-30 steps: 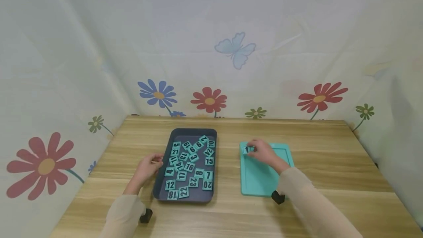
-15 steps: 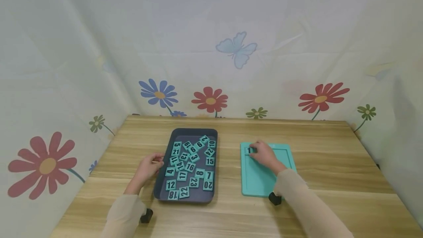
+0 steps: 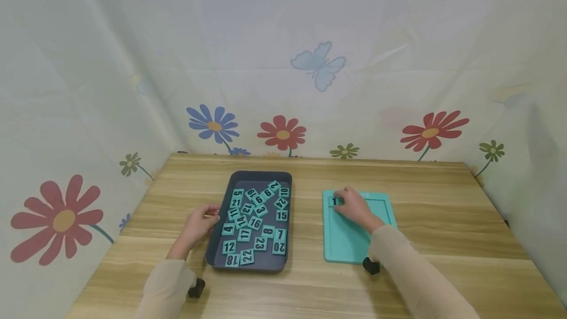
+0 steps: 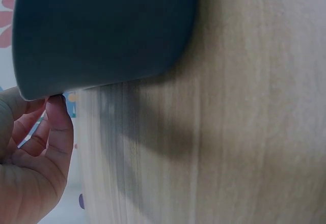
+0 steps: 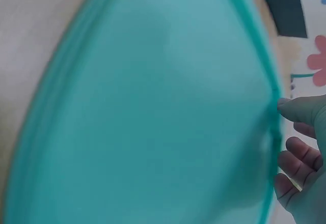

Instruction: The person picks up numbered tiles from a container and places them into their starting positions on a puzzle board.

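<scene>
My right hand (image 3: 356,207) holds a teal number tile (image 3: 333,202) marked 1 between thumb and fingers. That tile lies at the upper left corner inside the teal tray-like frame (image 3: 347,238). In the right wrist view the thumb and fingers of the right hand (image 5: 304,158) are at the far rim of the frame (image 5: 153,96); the tile cannot be made out there. At the left, my left hand (image 3: 198,224) pinches the left rim of a dark tray (image 3: 267,263). Its thumb shows against the tray wall (image 4: 102,35) in the left wrist view.
Several teal number tiles, such as 16 (image 3: 255,223) and 12 (image 3: 229,246), lie loose at various angles in the dark tray. Tray and frame stand apart on a wooden table (image 3: 305,289). A flower-patterned curtain (image 3: 248,63) hangs behind and beside it.
The right hand and the tile marked 1 have shifted slightly right, within the frame's border. My left hand stays at the dark tray's rim.
</scene>
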The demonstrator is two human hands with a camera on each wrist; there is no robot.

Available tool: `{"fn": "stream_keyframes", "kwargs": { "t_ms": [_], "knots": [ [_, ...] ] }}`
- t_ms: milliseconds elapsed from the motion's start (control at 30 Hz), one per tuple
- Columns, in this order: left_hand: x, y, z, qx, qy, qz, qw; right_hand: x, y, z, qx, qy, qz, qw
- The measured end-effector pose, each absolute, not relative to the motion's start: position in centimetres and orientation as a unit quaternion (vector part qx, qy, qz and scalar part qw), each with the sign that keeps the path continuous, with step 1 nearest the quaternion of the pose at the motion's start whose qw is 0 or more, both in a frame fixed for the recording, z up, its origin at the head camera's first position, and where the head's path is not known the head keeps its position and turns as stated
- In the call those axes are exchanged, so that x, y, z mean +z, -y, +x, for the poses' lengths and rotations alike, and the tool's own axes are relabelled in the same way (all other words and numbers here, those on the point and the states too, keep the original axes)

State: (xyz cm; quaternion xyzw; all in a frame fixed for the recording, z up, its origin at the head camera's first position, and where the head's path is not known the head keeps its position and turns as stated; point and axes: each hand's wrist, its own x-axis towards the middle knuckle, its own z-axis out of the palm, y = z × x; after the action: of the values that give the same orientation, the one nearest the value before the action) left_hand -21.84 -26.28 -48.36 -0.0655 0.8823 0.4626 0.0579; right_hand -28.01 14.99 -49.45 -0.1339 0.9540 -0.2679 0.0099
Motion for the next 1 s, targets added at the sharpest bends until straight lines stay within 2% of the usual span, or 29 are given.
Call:
{"fn": "stream_keyframes", "kwargs": {
  "t_ms": [533, 1000],
  "knots": [
    [-48.4, 26.2, -21.9, 0.455, -0.887, -0.064, 0.054, -45.8, -10.1, -28.4, -0.348, -0.917, -0.192, 0.006],
    [-48.3, 26.2, -21.9, 0.453, -0.887, -0.066, 0.055, -45.6, -6.1, -27.6, -0.384, -0.896, -0.222, 0.009]
  ]
}}
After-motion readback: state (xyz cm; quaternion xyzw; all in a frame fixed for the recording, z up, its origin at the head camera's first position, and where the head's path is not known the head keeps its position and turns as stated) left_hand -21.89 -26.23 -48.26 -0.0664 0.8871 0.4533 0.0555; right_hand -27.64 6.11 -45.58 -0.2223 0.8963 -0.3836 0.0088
